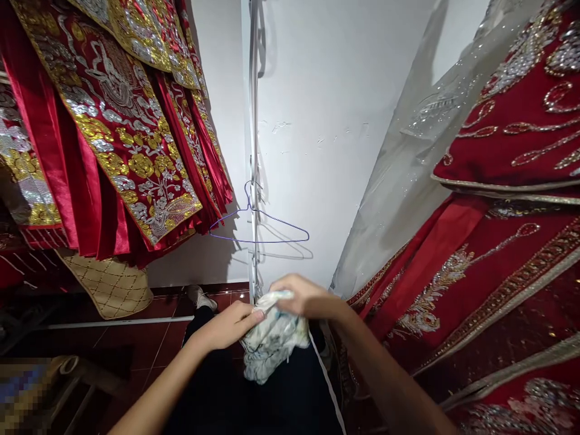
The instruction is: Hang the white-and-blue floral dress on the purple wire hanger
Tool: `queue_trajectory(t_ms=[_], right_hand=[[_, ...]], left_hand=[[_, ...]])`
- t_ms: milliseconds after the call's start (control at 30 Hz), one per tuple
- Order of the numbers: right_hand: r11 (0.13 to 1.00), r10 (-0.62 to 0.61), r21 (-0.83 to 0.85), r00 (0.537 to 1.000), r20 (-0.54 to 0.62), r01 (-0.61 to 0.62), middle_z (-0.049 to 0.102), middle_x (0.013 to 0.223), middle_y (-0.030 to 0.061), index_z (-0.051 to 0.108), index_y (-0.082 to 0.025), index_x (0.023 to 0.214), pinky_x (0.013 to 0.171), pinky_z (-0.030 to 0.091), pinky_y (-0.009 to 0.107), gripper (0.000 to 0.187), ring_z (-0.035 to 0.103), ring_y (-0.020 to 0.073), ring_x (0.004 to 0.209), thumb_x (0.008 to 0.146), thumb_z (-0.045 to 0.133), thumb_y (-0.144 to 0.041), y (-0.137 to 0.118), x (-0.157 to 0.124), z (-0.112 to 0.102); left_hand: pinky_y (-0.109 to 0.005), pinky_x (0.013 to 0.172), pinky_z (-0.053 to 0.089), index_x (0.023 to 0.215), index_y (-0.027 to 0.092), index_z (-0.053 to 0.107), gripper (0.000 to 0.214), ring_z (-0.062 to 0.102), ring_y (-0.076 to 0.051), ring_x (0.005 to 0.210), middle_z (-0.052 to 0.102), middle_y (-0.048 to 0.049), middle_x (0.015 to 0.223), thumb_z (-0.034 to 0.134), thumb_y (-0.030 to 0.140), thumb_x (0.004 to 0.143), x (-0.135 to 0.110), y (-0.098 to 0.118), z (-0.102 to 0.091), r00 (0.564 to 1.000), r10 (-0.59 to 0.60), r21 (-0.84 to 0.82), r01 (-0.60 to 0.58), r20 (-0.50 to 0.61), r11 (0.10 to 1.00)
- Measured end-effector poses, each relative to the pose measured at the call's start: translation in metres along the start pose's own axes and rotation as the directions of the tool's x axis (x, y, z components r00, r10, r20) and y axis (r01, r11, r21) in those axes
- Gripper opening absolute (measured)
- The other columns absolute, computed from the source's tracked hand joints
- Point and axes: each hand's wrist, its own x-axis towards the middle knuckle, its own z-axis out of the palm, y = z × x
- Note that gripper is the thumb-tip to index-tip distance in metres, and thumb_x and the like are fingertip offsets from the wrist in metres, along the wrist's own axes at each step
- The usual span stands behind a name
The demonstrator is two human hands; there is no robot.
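A crumpled white cloth (272, 344) with faint bluish and yellowish patches hangs bunched between my two hands, above my dark trousers. My left hand (231, 326) pinches its upper left edge, thumb on top. On the other side my right hand (301, 296) grips the top of the bundle, its fingers curled over and partly hidden by the cloth. A pale strap or cord (327, 377) runs down to the right of the bundle; I cannot tell whether it belongs to the cloth. Beyond my hands a thin purple hanger (259, 241) hangs with no garment on it.
Red garments with gold and silver embroidery (140, 163) hang at the left. A beaded red garment (521, 151) and a sheer sparkly one (421, 115) crowd the right. A white vertical rail (254, 121) stands against the pale wall (335, 90). Dark red tiles (154, 344) cover the floor.
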Motion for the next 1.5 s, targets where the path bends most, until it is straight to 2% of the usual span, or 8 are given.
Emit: queue_trajectory(t_ms=[233, 400, 633, 833, 967, 1200, 1333, 1500], right_hand=[[0.976, -0.214, -0.156, 0.779, -0.590, 0.150, 0.067, 0.122, 0.0046, 0.068, -0.022, 0.122, 0.087, 0.050, 0.032, 0.055, 0.064, 0.0212, 0.099, 0.069, 0.054, -0.013, 0.040, 0.085, -0.049], [0.937, -0.172, -0.350, 0.837, -0.519, -0.024, 0.073, 0.082, 0.0049, 0.073, -0.016, 0.080, 0.079, 0.049, 0.029, 0.025, 0.063, 0.0209, 0.085, 0.071, 0.049, -0.016, 0.078, 0.144, -0.055], [0.900, -0.184, -0.435, 0.875, -0.447, -0.032, 0.070, 0.070, 0.0036, 0.072, -0.015, 0.073, 0.062, 0.040, 0.024, 0.030, 0.058, 0.0180, 0.067, 0.057, 0.047, -0.009, 0.087, 0.114, -0.082], [0.913, -0.143, -0.404, 0.883, -0.448, -0.057, 0.060, 0.057, 0.0012, 0.067, -0.015, 0.063, 0.053, 0.032, 0.024, 0.017, 0.049, 0.0141, 0.056, 0.064, 0.050, -0.017, 0.076, 0.102, -0.077], [0.957, -0.114, -0.289, 0.902, -0.415, -0.012, 0.064, 0.066, 0.0021, 0.072, -0.014, 0.076, 0.055, 0.037, 0.024, 0.022, 0.051, 0.0138, 0.058, 0.067, 0.052, -0.018, 0.068, 0.087, -0.069], [0.972, -0.214, -0.223, 0.686, -0.696, 0.076, 0.063, 0.087, 0.0012, 0.049, -0.020, 0.142, 0.071, 0.049, 0.029, 0.080, 0.061, 0.0168, 0.073, 0.064, 0.068, -0.017, 0.075, 0.055, -0.113], [0.979, -0.205, -0.173, 0.597, -0.776, 0.110, 0.052, 0.120, 0.0086, 0.058, -0.021, 0.135, 0.090, 0.051, 0.037, 0.079, 0.061, 0.0165, 0.086, 0.057, 0.073, -0.015, 0.085, 0.063, -0.144], [0.977, -0.213, -0.148, 0.662, -0.718, 0.155, 0.055, 0.125, 0.0094, 0.068, -0.020, 0.121, 0.104, 0.044, 0.041, 0.065, 0.058, 0.0223, 0.108, 0.057, 0.073, -0.012, 0.086, 0.068, -0.154]], left_hand=[[-0.027, 0.061, 0.034, 0.070, 0.023, 0.065, 0.033, 0.059, -0.024, 0.065, 0.068, -0.0062, 0.072, 0.062, 0.054, 0.081, -0.009, -0.034, -0.056, 0.959, -0.161, 0.280, 0.225, -0.235, 0.933], [-0.027, 0.057, 0.030, 0.064, 0.020, 0.058, 0.044, 0.050, -0.019, 0.057, 0.062, -0.0035, 0.064, 0.054, 0.057, 0.086, -0.020, -0.027, -0.067, 0.974, -0.120, 0.189, 0.157, -0.189, 0.969], [-0.032, 0.072, 0.044, 0.070, 0.023, 0.059, 0.023, 0.063, -0.026, 0.073, 0.068, -0.0100, 0.078, 0.048, 0.037, 0.086, -0.016, -0.060, -0.105, 0.946, -0.220, 0.495, 0.313, -0.239, 0.810], [-0.038, 0.100, 0.044, 0.086, 0.019, 0.060, 0.020, 0.058, -0.028, 0.114, 0.062, -0.0142, 0.124, 0.046, 0.033, 0.084, 0.019, -0.048, -0.141, 0.902, 0.155, 0.385, 0.014, -0.404, 0.923], [-0.036, 0.094, 0.049, 0.129, 0.015, 0.055, 0.052, 0.064, -0.024, 0.102, 0.069, -0.0106, 0.111, 0.043, 0.023, 0.079, 0.038, -0.034, -0.143, 0.892, 0.126, 0.155, -0.064, -0.435, 0.986], [-0.038, 0.099, 0.047, 0.123, 0.015, 0.063, 0.051, 0.062, -0.027, 0.108, 0.068, -0.0109, 0.115, 0.048, 0.024, 0.075, 0.045, -0.034, -0.150, 0.910, 0.141, 0.245, -0.045, -0.389, 0.968], [-0.034, 0.091, 0.047, 0.108, 0.019, 0.063, 0.032, 0.060, -0.023, 0.096, 0.064, -0.0085, 0.103, 0.045, 0.023, 0.081, 0.043, -0.031, -0.157, 0.928, 0.219, 0.415, -0.080, -0.300, 0.906], [-0.035, 0.096, 0.043, 0.107, 0.020, 0.063, 0.029, 0.056, -0.024, 0.102, 0.059, -0.0093, 0.106, 0.048, 0.026, 0.083, 0.046, -0.039, -0.162, 0.902, 0.257, 0.484, -0.061, -0.348, 0.873]])
